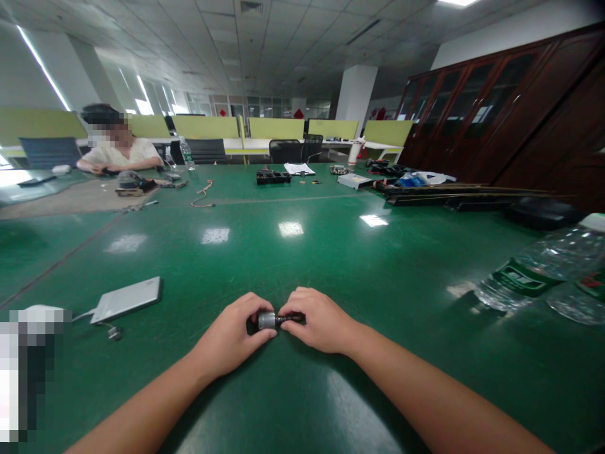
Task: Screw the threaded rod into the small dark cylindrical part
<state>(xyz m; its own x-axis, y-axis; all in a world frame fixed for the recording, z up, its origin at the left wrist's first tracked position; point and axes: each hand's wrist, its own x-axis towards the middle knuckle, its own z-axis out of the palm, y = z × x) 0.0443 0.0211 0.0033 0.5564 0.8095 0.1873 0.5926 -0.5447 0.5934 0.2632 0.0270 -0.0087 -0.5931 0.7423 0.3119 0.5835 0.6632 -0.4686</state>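
My left hand (239,329) is closed around a short silver metal cylinder (267,320), thumb in front and fingers behind. My right hand (319,320) pinches a thin dark shaft-like piece (293,317) that meets the cylinder's right end. Both hands rest low over the green table (227,397), close together, with the two parts in line between them. I cannot tell whether the shaft is fixed to the cylinder or only touches it. The fingers hide part of each piece.
A silver flat box (127,299) with a cable lies at left. Large water bottles (524,271) stand at right. Farther back are a black tray (273,178), a grey metal box (354,181) and long dark strips (444,192). Another person (120,148) sits at far left.
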